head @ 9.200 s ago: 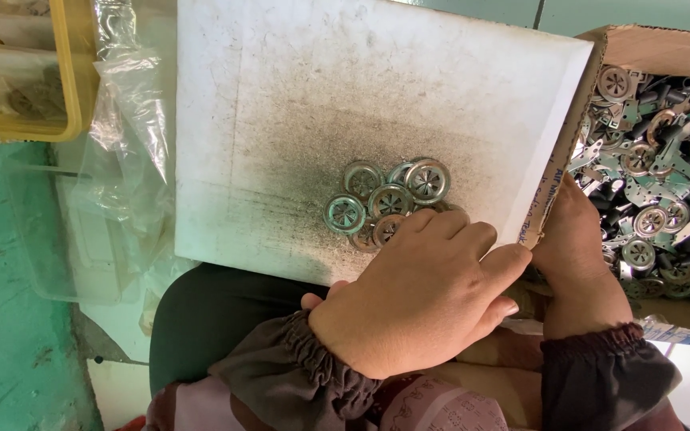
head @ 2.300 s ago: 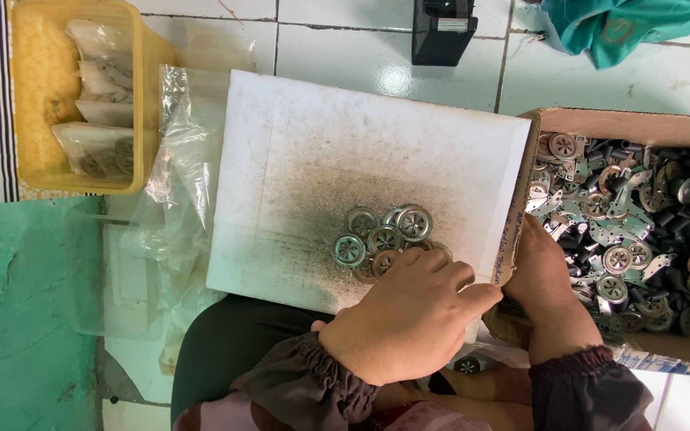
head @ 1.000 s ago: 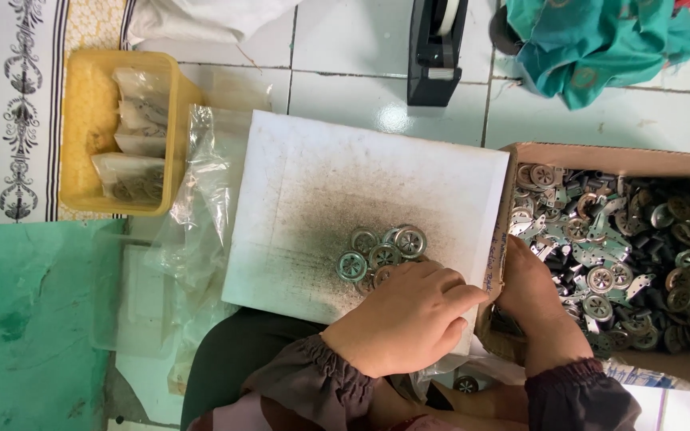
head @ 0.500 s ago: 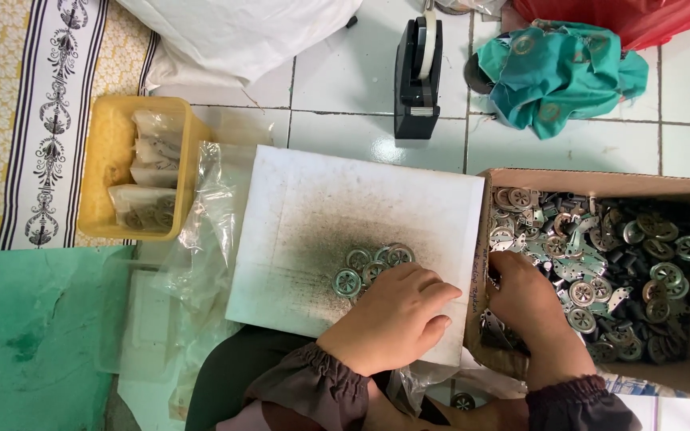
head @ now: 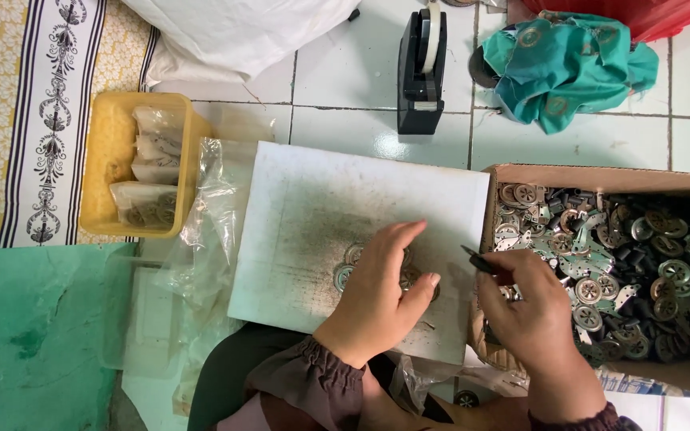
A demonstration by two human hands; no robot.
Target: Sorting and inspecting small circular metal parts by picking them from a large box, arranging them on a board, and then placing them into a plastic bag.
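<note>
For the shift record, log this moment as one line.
left hand: flat over small round metal discs on white board | right hand: pinching thin dark tool beside cardboard box of metal parts

Brown cardboard box (head: pixel 600 177) at right, clear filled bags (head: pixel 149 172) in yellow tray (head: pixel 105 164)

Your board (head: pixel 321 215): matt white, grey-smudged | discs (head: pixel 345 275): dull metal | box (head: pixel 600 177): brown cardboard, raw edge, metal parts (head: pixel 600 263) w/ slight shine | bags (head: pixel 209 215): clear glossy plastic | tub (head: pixel 109 144): yellow plastic | floor (head: pixel 345 128): glossy white tile | rag (head: pixel 569 64): teal cloth
</note>
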